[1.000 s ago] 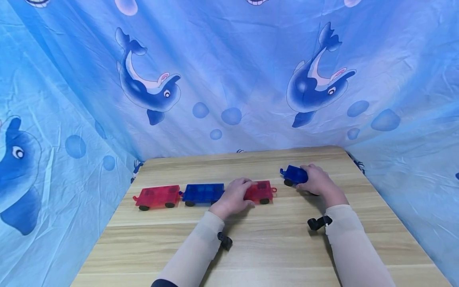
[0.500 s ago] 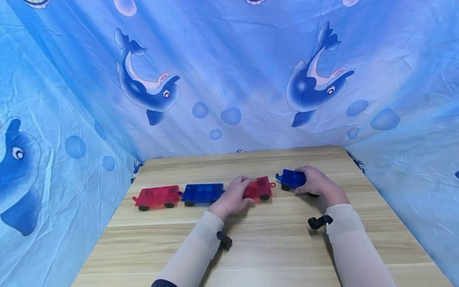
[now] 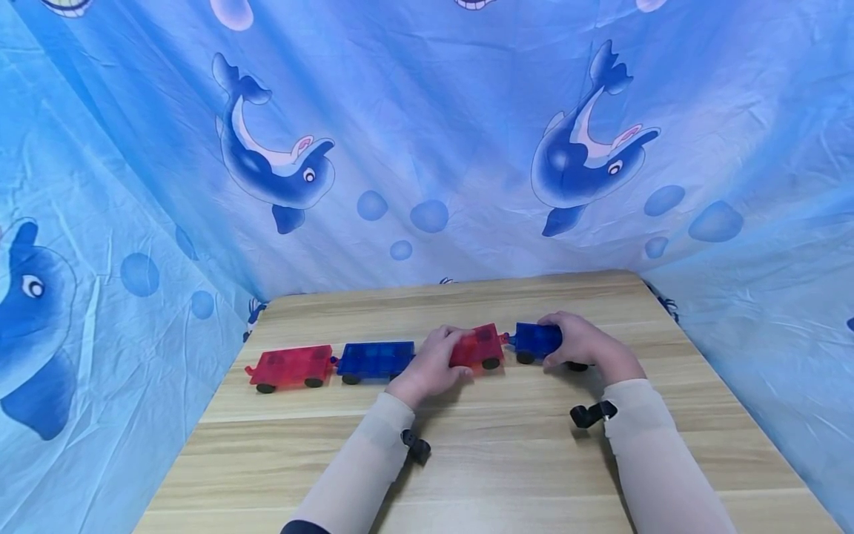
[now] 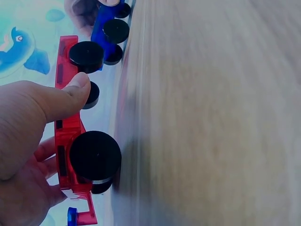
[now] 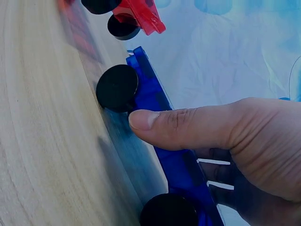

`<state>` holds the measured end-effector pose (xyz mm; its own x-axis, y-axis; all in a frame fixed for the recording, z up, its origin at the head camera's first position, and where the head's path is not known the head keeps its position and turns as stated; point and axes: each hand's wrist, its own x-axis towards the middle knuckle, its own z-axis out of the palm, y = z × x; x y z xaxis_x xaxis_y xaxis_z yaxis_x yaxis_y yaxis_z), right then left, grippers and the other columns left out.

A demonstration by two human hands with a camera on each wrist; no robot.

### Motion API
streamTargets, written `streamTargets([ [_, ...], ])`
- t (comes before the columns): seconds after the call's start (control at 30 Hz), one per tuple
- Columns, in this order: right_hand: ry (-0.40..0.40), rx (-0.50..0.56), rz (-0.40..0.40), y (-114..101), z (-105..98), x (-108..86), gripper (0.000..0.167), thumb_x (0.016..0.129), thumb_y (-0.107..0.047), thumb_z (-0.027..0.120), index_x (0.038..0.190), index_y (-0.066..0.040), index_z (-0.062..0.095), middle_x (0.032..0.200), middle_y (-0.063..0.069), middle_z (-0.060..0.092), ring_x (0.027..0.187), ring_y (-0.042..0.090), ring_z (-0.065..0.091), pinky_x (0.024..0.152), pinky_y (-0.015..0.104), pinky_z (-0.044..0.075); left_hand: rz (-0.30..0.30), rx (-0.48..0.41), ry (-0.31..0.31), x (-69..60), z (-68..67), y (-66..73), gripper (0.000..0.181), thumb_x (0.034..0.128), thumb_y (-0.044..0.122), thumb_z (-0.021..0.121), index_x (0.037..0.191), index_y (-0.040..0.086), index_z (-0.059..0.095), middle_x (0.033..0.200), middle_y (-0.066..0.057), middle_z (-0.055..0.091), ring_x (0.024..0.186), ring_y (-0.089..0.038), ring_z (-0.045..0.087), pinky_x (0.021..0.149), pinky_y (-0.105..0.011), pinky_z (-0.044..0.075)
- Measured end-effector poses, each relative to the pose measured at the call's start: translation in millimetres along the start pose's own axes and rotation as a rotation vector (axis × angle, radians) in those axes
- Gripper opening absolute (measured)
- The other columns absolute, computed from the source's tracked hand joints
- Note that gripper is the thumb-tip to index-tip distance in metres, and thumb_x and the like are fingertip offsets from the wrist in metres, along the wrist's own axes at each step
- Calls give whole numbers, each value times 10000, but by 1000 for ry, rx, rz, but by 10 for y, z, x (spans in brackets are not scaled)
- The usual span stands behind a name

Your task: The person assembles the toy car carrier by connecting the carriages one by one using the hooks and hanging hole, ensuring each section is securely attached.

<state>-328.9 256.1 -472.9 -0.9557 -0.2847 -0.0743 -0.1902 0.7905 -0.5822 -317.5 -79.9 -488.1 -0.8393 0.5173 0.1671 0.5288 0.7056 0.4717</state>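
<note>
In the head view, my left hand (image 3: 430, 367) grips a translucent red toy train car (image 3: 485, 347) with black wheels, thumb on its near side. My right hand (image 3: 583, 345) holds a blue toy train car (image 3: 534, 339) by its body; the right wrist view shows the thumb across its wheeled side. Between these two cars, the red ring and the blue hook meet; I cannot tell whether they are linked. Left of my left hand stands another blue car (image 3: 376, 360), joined at its left end to another red car (image 3: 290, 366). My left hand hides its right-hand coupling.
The cars are on a light wood-grain table (image 3: 494, 460). A blue curtain (image 3: 427, 148) printed with dolphins hangs behind the table and along both sides. Each wrist wears a small black camera mount on a pale sleeve.
My right hand has brought its blue car left and slightly nearer, up to the held red car, closing the gap. The held red car's right end has swung slightly toward the back.
</note>
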Motion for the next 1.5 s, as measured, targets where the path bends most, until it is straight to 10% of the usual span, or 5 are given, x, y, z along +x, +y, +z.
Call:
streamTargets([
  [1.5,-16,-8,-29,-80,66,24,926,678,-232,1012,1470,-68,561,1477,218,531,1297,447,532,1064,637,441,-21,153,4,8,5,-42,712,892,352,860,1523,232,551,1441,-70,542,1345,-278,496,1149,-466,413],
])
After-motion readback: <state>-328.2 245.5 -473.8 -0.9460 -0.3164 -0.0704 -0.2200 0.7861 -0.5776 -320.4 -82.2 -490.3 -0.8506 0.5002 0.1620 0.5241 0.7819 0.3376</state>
